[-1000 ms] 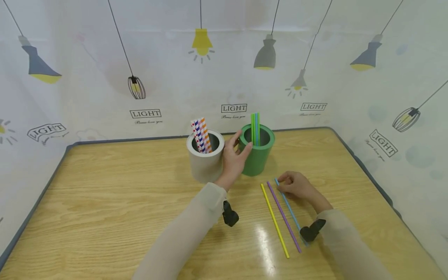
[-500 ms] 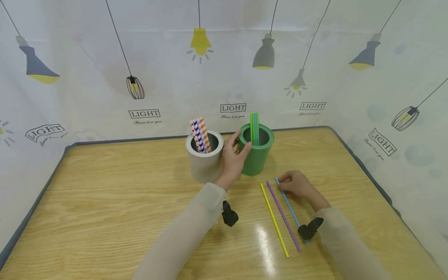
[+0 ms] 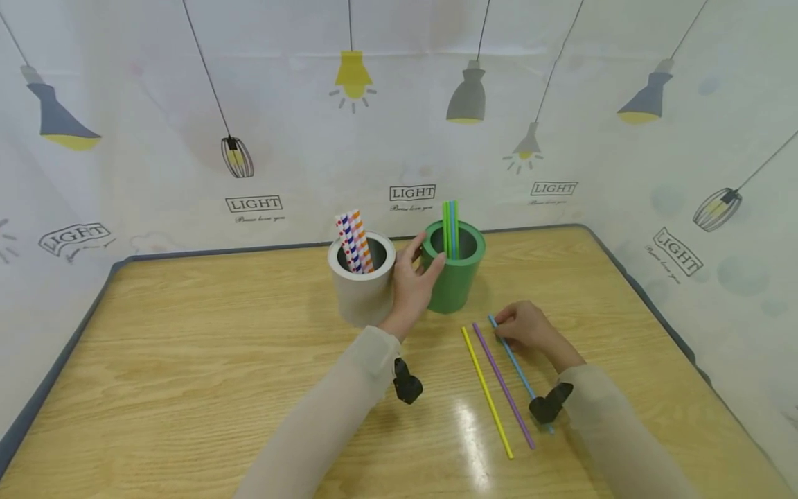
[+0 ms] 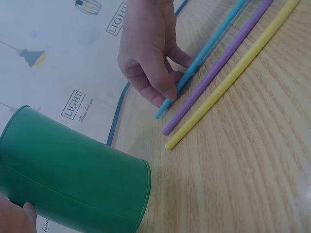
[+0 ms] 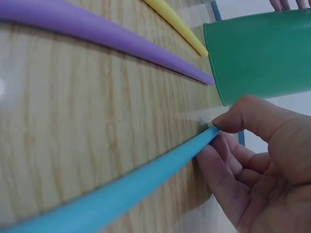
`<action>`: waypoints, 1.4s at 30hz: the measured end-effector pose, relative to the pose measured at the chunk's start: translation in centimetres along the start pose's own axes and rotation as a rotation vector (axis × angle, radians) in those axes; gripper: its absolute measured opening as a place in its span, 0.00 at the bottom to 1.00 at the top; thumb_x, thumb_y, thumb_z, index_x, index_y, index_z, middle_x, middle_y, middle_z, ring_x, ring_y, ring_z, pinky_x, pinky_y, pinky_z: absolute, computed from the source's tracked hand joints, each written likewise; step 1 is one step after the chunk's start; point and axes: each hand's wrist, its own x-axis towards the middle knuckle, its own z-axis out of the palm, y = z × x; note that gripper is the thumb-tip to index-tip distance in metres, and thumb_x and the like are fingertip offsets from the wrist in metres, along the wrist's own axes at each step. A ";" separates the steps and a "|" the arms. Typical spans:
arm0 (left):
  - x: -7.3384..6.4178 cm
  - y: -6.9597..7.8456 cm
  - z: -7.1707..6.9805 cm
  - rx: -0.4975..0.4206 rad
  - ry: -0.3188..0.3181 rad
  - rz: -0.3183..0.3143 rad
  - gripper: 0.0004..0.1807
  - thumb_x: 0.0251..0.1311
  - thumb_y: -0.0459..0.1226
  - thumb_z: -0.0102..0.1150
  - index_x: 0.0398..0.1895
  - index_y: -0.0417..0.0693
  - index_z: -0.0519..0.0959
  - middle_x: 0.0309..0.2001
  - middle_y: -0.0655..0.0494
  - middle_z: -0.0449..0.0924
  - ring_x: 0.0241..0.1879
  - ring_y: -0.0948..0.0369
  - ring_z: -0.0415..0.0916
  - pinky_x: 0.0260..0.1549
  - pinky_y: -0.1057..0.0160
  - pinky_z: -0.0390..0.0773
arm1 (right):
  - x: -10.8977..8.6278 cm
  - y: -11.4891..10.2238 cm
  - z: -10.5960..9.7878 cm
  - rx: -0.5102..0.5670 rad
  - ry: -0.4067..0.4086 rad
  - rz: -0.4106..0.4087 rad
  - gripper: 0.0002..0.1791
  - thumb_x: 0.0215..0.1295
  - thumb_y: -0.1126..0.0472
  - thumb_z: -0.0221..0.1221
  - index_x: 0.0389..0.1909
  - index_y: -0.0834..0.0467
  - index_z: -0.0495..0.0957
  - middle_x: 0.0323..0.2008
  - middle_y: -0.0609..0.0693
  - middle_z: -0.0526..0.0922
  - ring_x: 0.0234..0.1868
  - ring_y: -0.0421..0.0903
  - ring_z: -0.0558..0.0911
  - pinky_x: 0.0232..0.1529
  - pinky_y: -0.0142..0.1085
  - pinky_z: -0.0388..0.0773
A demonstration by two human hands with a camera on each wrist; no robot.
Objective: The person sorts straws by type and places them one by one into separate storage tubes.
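My left hand (image 3: 413, 290) holds the green cup (image 3: 450, 292) at its near left side, thumb and fingers around the wall. Several green and blue straws (image 3: 450, 225) stand inside that cup. With thumb and fingertips, my right hand (image 3: 528, 326) pinches a blue straw (image 3: 517, 367) near its far end; the pinch shows closely in the right wrist view. The straw lies along the tabletop, its near part behind the right wrist's black camera. To its left lie a purple straw (image 3: 502, 384) and a yellow straw (image 3: 486, 391), roughly parallel.
Left of the green cup, close to my left hand, stands a white cup (image 3: 363, 301) with several patterned straws (image 3: 355, 241) in it. A printed curtain (image 3: 299, 138) borders the wooden table (image 3: 206, 360) at the back and sides.
The head view has turned slightly, shifting the scene a little left. My right hand has edged slightly farther back with the blue straw in its pinch. My left hand keeps its hold.
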 end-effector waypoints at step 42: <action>-0.1 0.4 -0.1 0.039 0.010 -0.032 0.30 0.57 0.40 0.60 0.64 0.47 0.65 0.57 0.45 0.62 0.58 0.53 0.64 0.55 0.60 0.70 | -0.3 -12.0 -8.0 0.155 0.365 -0.417 0.14 0.58 0.69 0.51 0.44 0.71 0.70 0.28 0.49 0.74 0.25 0.38 0.76 0.27 0.34 0.82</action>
